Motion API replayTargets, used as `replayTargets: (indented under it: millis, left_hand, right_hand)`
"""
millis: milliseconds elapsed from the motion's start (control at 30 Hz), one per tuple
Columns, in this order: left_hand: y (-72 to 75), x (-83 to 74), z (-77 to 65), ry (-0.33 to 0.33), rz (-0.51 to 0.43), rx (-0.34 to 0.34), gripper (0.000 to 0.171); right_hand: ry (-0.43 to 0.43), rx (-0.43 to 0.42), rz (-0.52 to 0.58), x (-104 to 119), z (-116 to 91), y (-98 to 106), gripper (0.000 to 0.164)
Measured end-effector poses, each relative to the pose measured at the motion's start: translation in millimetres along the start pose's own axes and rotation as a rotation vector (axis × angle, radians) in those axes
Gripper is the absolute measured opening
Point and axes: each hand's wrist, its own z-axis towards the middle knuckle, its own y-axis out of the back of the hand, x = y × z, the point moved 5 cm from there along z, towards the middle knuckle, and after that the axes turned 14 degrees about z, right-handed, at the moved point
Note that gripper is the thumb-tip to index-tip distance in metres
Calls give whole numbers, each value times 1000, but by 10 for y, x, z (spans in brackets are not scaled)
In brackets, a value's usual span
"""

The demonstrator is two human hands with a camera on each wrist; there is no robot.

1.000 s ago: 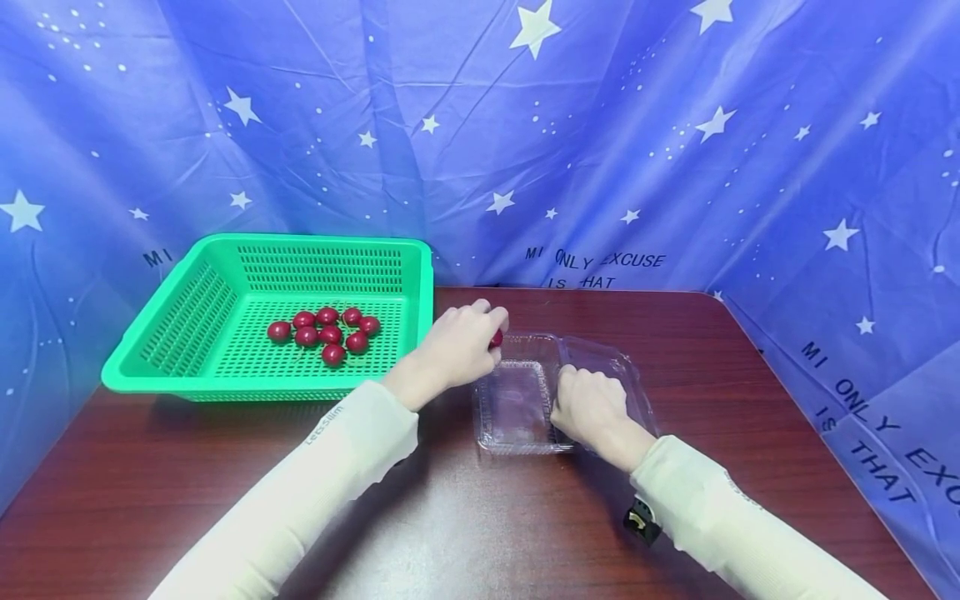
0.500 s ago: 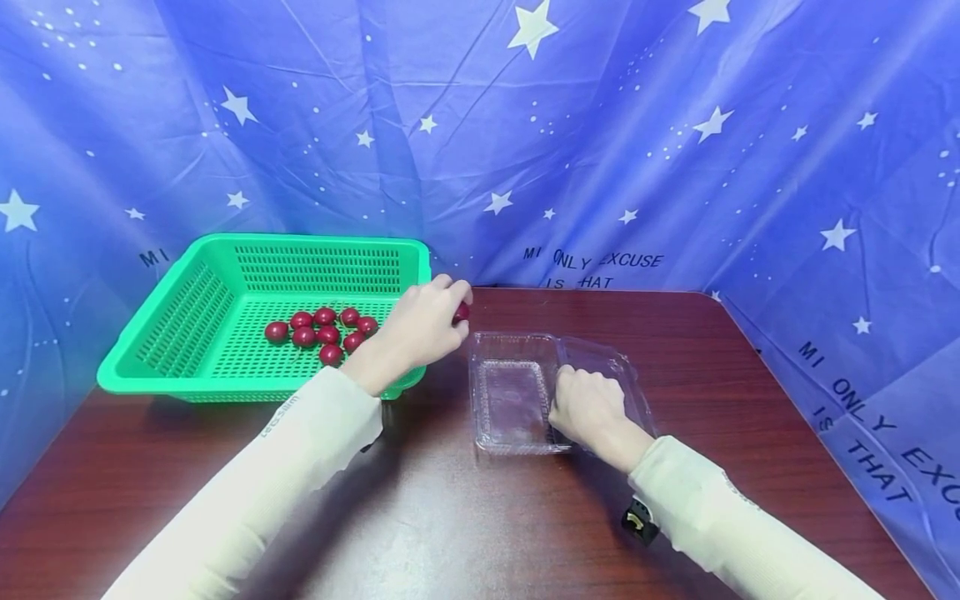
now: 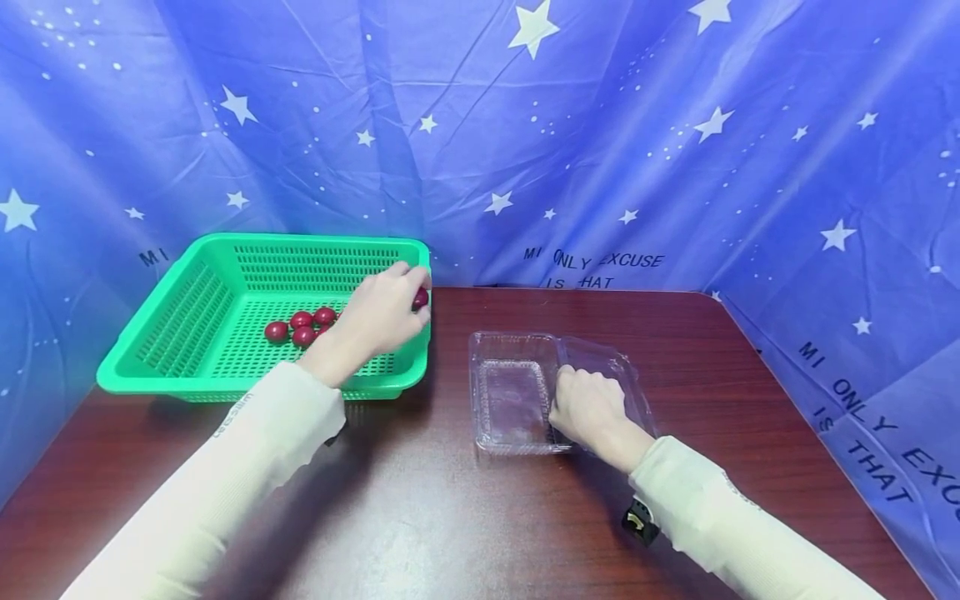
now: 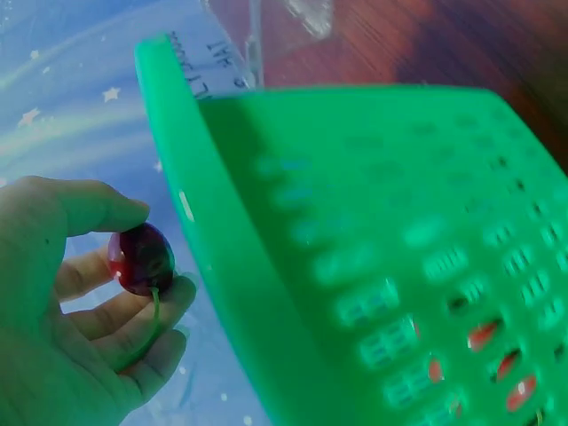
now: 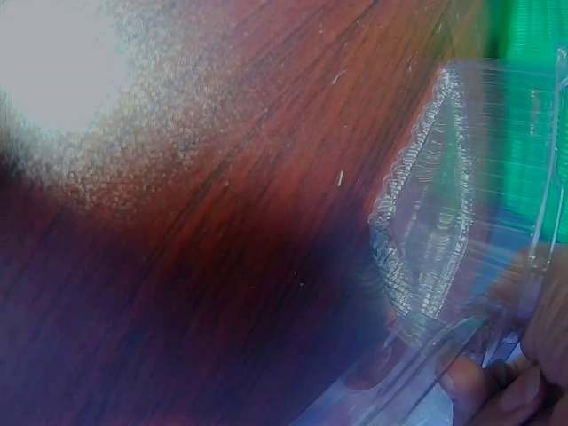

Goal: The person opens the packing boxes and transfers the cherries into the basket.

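My left hand [image 3: 378,312] is over the right end of a green plastic basket [image 3: 168,383], pinching a dark red cherry [image 4: 142,259] between thumb and fingers. A green stem hangs from that cherry in the left wrist view. Several more cherries [image 3: 277,332] lie on the basket floor, some hidden behind the hand. To the right, a clear plastic clamshell box [image 3: 513,400] lies opened out on the table. My right hand [image 3: 588,408] grips it where tray and lid meet; the right wrist view shows curled fingers [image 5: 466,377] at its edge. No cherry shows in the tray.
The dark red-brown wooden table [image 3: 480,525] carries both containers. A blue curtain [image 3: 465,150] with white stars hangs behind and along the sides. The basket's raised rim stands between the left hand and the box.
My left hand has moved left from above the clear box to above the basket's right end, still pinching the cherry. The right hand and the box have stayed in place.
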Motion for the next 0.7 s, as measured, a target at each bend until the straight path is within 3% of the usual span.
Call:
replayTargets:
  millis: [367, 700]
  left_hand:
    - [-16, 546, -86, 184, 19, 109, 25]
    - [-111, 792, -191, 242, 28, 189, 26]
  right_hand:
    - [14, -9, -4, 14, -6, 6, 13]
    - [10, 0, -4, 11, -5, 2, 14]
